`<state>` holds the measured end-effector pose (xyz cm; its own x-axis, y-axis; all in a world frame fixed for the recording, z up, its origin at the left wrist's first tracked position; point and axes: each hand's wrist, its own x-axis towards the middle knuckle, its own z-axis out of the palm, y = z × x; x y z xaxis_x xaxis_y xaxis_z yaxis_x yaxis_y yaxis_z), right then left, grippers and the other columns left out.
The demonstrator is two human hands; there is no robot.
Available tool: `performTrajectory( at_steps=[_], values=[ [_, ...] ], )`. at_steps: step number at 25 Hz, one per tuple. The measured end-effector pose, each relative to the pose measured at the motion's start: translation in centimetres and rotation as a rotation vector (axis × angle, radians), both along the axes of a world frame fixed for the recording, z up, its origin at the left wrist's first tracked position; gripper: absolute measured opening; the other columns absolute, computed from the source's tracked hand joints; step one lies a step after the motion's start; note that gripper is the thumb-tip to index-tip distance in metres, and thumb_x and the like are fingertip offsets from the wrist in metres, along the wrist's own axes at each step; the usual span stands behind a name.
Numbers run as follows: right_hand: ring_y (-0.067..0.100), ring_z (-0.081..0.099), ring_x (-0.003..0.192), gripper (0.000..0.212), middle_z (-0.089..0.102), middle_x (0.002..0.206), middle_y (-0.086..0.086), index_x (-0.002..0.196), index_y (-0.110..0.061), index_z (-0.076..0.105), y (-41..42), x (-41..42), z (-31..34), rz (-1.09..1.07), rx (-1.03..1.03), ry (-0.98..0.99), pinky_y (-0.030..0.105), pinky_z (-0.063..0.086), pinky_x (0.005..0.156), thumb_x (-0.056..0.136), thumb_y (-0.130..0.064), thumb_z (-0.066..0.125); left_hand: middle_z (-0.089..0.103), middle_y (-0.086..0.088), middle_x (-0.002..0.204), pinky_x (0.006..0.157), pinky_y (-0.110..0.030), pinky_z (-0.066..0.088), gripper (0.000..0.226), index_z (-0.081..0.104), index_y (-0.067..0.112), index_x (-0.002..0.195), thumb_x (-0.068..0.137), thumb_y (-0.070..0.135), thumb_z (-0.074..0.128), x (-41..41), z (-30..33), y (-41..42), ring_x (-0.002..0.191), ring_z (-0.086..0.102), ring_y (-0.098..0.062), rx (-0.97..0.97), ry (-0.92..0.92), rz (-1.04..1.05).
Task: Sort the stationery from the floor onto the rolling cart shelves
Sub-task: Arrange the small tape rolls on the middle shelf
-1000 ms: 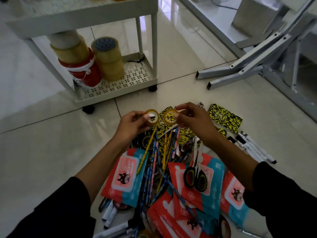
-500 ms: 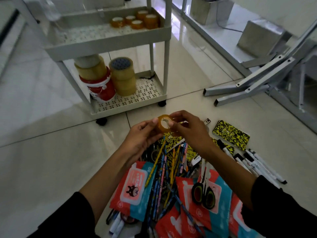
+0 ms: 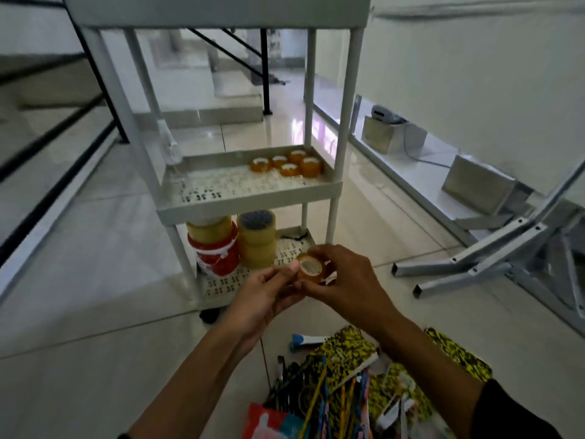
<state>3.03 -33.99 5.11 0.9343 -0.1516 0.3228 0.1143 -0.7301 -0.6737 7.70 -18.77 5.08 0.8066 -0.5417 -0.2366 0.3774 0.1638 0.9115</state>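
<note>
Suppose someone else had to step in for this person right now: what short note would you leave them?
Hands: left hand and right hand both pinch the small amber tape rolls, held together in front of the white rolling cart.
Done: five small amber rolls lie on the middle shelf; big tan tape rolls and a red-and-white tub stand on the bottom shelf.
Left: shelve the held rolls, probably with the matching ones. Coloured pencils, yellow-black patterned notebooks and red wipe packs lie on the floor, unsorted.
</note>
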Motion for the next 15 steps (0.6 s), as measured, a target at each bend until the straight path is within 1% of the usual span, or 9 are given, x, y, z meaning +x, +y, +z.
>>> performTrajectory(
  at_steps=[2, 4, 5, 7, 8, 10, 11, 13, 15],
  values=[
    [-0.001, 0.058, 0.078, 0.045, 0.066, 0.099, -0.005, 0.111, -0.020, 0.063, -0.1, 2.1, 2.9, -0.007, -0.026, -0.040, 0.005, 0.046, 0.069, 0.072, -0.037, 0.077, 0.073, -0.007, 0.102, 0.080, -0.024, 0.056, 0.030, 0.067, 0.009, 0.108, 0.093, 0.031, 0.053, 1.5, 2.9, -0.4, 0.097, 0.069, -0.017, 0.067, -0.153, 0.025],
    [-0.005, 0.059, 0.075, 0.038, 0.064, 0.090, -0.013, 0.105, -0.023, 0.064, -0.3, 4.3, 6.1, -0.015, -0.020, -0.080, 0.007, 0.048, 0.066, 0.074, -0.040, 0.076, 0.072, 0.002, 0.097, 0.066, -0.014, 0.052, 0.025, 0.066, 0.021, 0.105, 0.094, 0.038, 0.050, 3.5, 5.2, -0.5, 0.089, 0.068, -0.009, 0.269, -0.454, 0.141],
    [-0.008, 0.059, 0.073, 0.034, 0.062, 0.085, -0.017, 0.103, -0.025, 0.064, -0.3, 5.5, 7.6, -0.016, -0.012, -0.104, 0.007, 0.049, 0.065, 0.075, -0.040, 0.075, 0.069, 0.005, 0.099, 0.066, -0.014, 0.049, 0.023, 0.065, 0.025, 0.105, 0.095, 0.039, 0.049, 4.8, 5.9, -0.6, 0.089, 0.065, -0.007, 0.407, -0.661, 0.237],
    [-0.009, 0.058, 0.072, 0.031, 0.061, 0.083, -0.018, 0.104, -0.023, 0.066, -0.6, 8.2, 9.9, -0.033, -0.027, -0.131, 0.008, 0.049, 0.067, 0.078, -0.037, 0.074, 0.062, 0.005, 0.107, 0.078, -0.026, 0.048, 0.023, 0.064, 0.024, 0.108, 0.095, 0.037, 0.050, 7.4, 6.6, -0.6, 0.098, 0.057, -0.012, 0.699, -1.045, 0.431],
    [-0.005, 0.059, 0.074, 0.033, 0.063, 0.087, -0.015, 0.106, -0.021, 0.065, -0.8, 9.9, 10.6, -0.054, -0.051, -0.125, 0.011, 0.050, 0.070, 0.078, -0.037, 0.074, 0.059, 0.004, 0.111, 0.085, -0.031, 0.044, 0.024, 0.064, 0.025, 0.110, 0.094, 0.036, 0.051, 8.7, 6.7, -0.6, 0.103, 0.052, -0.015, 0.837, -1.169, 0.486],
    [0.007, 0.060, 0.083, 0.041, 0.066, 0.098, -0.002, 0.110, -0.015, 0.063, -1.4, 13.6, 11.4, -0.115, -0.110, -0.061, 0.023, 0.052, 0.076, 0.077, -0.039, 0.073, 0.058, 0.002, 0.117, 0.090, -0.036, 0.036, 0.027, 0.063, 0.026, 0.114, 0.093, 0.037, 0.051, 10.7, 6.2, -0.4, 0.110, 0.048, -0.019, 1.028, -1.266, 0.487],
    [0.012, 0.059, 0.087, 0.045, 0.065, 0.103, 0.003, 0.112, -0.014, 0.062, -1.7, 15.5, 11.4, -0.140, -0.154, -0.010, 0.027, 0.052, 0.078, 0.077, -0.040, 0.073, 0.058, 0.002, 0.117, 0.091, -0.036, 0.034, 0.027, 0.064, 0.027, 0.113, 0.092, 0.038, 0.052, 11.5, 5.8, -0.2, 0.110, 0.048, -0.019, 1.065, -1.282, 0.466],
    [0.019, 0.059, 0.095, 0.052, 0.063, 0.111, 0.008, 0.117, -0.012, 0.059, -2.2, 18.8, 10.8, -0.140, -0.233, 0.068, 0.031, 0.051, 0.083, 0.077, -0.043, 0.072, 0.062, 0.002, 0.111, 0.089, -0.036, 0.033, 0.023, 0.067, 0.026, 0.107, 0.092, 0.038, 0.053, 12.4, 5.0, 0.1, 0.105, 0.051, -0.019, 1.054, -1.305, 0.447],
    [0.023, 0.060, 0.098, 0.054, 0.064, 0.112, 0.010, 0.118, -0.010, 0.060, -2.5, 21.1, 9.9, -0.104, -0.288, 0.098, 0.035, 0.052, 0.085, 0.077, -0.044, 0.072, 0.065, 0.002, 0.100, 0.084, -0.035, 0.034, 0.022, 0.070, 0.024, 0.096, 0.093, 0.037, 0.053, 12.8, 4.3, 0.1, 0.094, 0.054, -0.017, 1.015, -1.312, 0.436]
  ],
)
